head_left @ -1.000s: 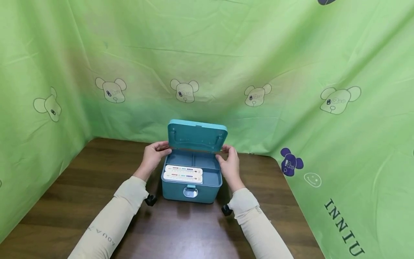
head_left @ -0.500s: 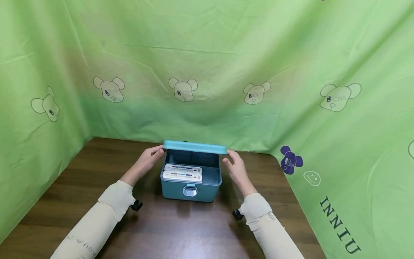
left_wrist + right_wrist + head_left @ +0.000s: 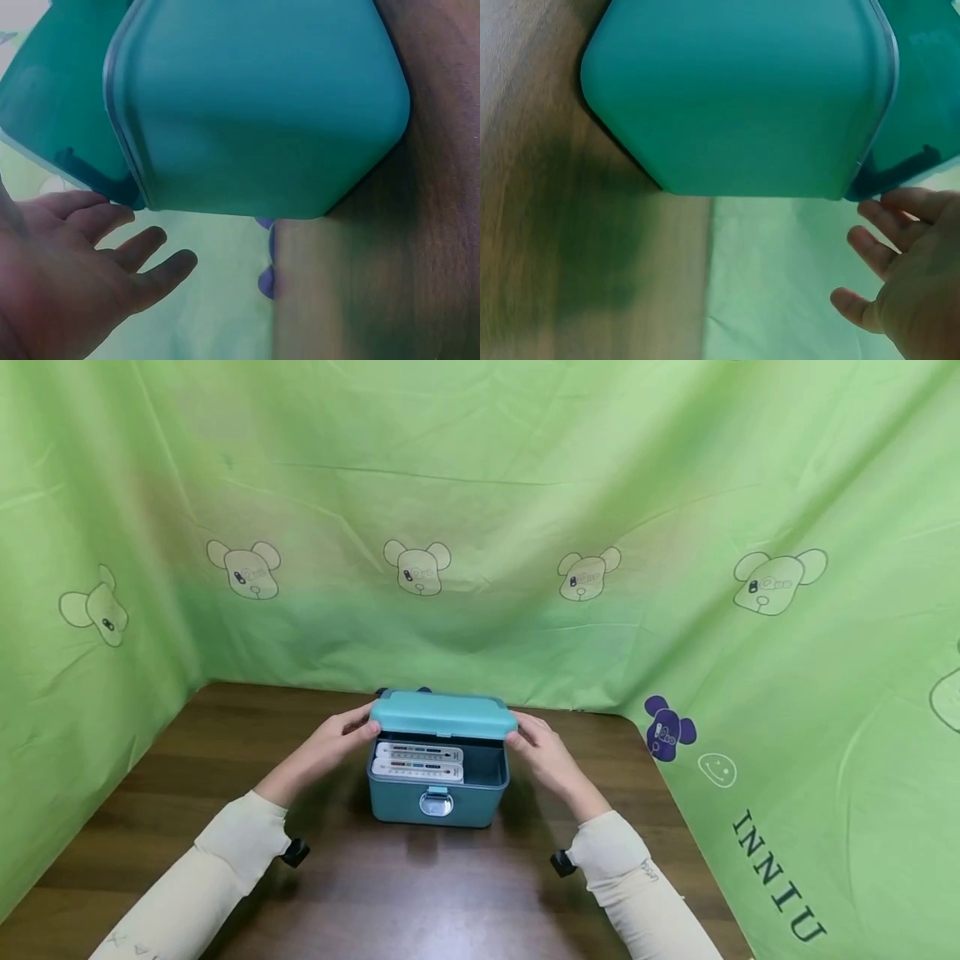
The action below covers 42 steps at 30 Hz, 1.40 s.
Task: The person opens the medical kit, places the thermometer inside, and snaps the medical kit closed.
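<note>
A teal storage box (image 3: 472,806) stands on the table, its lid (image 3: 442,714) tilted part-way down over the interior. Two long white packs with printed labels (image 3: 417,769) lie side by side in the front left of the box. My left hand (image 3: 326,745) touches the lid's left end, and my right hand (image 3: 546,758) touches its right end. In the left wrist view, the fingers (image 3: 97,219) extend to the lid's edge near the hinge side. The right wrist view shows extended fingertips (image 3: 870,210) at the matching corner. The lid hides the rear compartments.
A silver clasp (image 3: 436,802) hangs on the front of the box. The brown wooden table (image 3: 420,893) runs back to a green cloth backdrop (image 3: 480,635) with printed bear heads, which also covers both sides.
The lid has swung forward and down from standing upright, now covering the rear compartments. Both hands have stayed at its two ends and moved with it. The box has stayed in place.
</note>
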Each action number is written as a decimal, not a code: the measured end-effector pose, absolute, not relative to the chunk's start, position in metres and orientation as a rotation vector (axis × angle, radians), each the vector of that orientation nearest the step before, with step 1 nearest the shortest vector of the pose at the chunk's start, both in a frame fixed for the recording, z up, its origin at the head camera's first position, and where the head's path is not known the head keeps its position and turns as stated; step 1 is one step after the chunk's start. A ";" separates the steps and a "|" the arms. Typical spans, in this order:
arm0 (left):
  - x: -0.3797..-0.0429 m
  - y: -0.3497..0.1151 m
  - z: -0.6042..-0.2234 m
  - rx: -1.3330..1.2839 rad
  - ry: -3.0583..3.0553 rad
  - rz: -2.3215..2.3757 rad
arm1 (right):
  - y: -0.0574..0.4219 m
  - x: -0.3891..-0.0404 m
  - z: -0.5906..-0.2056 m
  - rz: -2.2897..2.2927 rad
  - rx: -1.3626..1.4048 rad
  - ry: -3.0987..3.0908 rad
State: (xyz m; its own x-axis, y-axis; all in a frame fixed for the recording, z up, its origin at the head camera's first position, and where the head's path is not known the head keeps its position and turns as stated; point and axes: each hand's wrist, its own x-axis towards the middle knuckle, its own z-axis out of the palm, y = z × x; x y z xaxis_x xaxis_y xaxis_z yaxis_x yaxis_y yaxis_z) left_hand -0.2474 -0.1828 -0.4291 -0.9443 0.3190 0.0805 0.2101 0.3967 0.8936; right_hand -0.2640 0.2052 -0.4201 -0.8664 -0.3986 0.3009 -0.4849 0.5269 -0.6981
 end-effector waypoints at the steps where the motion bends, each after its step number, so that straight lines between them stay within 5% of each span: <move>1: -0.245 -0.183 -0.428 0.469 2.542 1.592 | 0.207 -0.262 -0.419 1.243 0.753 -2.676; 26: -0.202 -0.163 -0.423 0.245 2.711 1.562 | 0.200 -0.222 -0.407 1.333 0.431 -2.711; 42: -0.219 -0.164 -0.442 0.284 2.716 1.580 | 0.191 -0.236 -0.427 1.335 0.406 -2.652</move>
